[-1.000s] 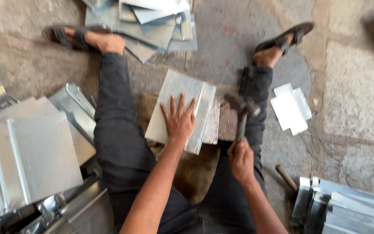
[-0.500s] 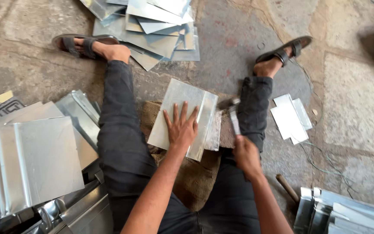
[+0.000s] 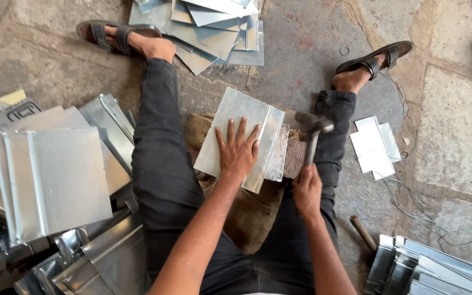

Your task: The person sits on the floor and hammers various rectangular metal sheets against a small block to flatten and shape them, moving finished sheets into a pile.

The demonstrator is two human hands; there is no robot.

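Observation:
I sit on the stone floor with legs spread. My left hand (image 3: pixel 237 152) presses flat, fingers spread, on a galvanized metal sheet (image 3: pixel 234 117) with a folded right edge, lying between my legs on a metal block (image 3: pixel 281 154) over burlap (image 3: pixel 249 210). My right hand (image 3: pixel 307 191) grips the handle of a hammer (image 3: pixel 312 131), whose head is raised just right of the sheet's folded edge.
Folded metal sheets are stacked at the left (image 3: pixel 50 175) and lower right (image 3: pixel 438 267). Loose cut sheets lie beyond my feet (image 3: pixel 208 27). Small sheet pieces (image 3: pixel 373 146) rest by my right leg, with wire (image 3: pixel 411 202) and a wooden handle (image 3: pixel 363 232) nearby.
The hammer came down onto the sheet's folded edge half a second ago and has risen again. My left hand stayed pressed on the sheet.

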